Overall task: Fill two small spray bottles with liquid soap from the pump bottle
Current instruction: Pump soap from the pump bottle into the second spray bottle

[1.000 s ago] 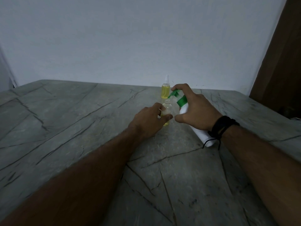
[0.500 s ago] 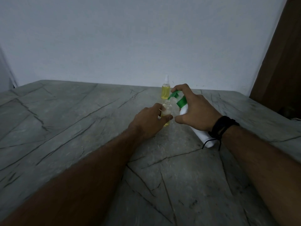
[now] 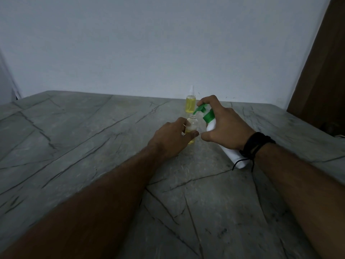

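Note:
My left hand [image 3: 172,137] grips a small clear spray bottle [image 3: 192,125] that stands uncapped on the table, with yellow soap in its lower part. My right hand [image 3: 226,126] holds the white pump bottle [image 3: 232,154] tilted toward it, index finger resting on the green pump head [image 3: 200,109]. The green nozzle tip sits right over the small bottle's open neck. A second small spray bottle [image 3: 190,104], full of yellow liquid and wearing a clear cap, stands upright just behind them near the wall.
A grey stone table [image 3: 93,146] with dark cracks spreads under my arms. A pale wall runs along its far edge. A brown wooden door or panel [image 3: 324,71] stands at the right.
The pump head has risen a little under my right index finger. Both hands and the bottles stay where they were.

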`<control>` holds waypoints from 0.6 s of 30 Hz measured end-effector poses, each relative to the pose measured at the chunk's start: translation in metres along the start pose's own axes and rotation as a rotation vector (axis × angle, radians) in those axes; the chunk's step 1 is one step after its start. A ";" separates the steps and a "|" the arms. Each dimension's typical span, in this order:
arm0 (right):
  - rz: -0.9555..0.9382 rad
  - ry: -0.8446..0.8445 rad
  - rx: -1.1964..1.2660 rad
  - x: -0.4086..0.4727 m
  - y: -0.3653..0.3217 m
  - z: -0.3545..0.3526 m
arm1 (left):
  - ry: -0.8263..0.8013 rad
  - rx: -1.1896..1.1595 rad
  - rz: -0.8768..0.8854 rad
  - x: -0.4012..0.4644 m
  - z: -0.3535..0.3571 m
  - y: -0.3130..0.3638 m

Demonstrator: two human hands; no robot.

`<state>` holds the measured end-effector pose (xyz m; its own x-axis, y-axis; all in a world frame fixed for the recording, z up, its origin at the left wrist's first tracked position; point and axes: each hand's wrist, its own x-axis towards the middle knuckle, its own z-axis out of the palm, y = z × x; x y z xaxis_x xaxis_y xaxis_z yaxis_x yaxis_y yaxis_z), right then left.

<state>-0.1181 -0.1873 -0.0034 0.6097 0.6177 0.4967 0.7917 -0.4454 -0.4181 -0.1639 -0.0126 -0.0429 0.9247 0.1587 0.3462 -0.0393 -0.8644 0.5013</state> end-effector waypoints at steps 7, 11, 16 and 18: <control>-0.003 0.018 -0.005 -0.001 0.002 0.000 | -0.003 -0.012 0.004 -0.002 -0.001 0.002; 0.003 -0.001 -0.002 0.000 0.001 0.000 | 0.001 -0.005 0.004 -0.001 -0.001 0.002; -0.007 0.024 -0.001 0.000 0.003 0.001 | -0.007 0.004 0.008 -0.001 -0.001 0.001; -0.014 0.028 -0.012 0.000 0.004 0.001 | -0.005 0.009 0.005 -0.001 -0.001 0.001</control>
<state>-0.1156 -0.1884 -0.0058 0.5996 0.6054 0.5235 0.8003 -0.4449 -0.4021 -0.1651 -0.0135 -0.0421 0.9262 0.1523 0.3449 -0.0404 -0.8694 0.4924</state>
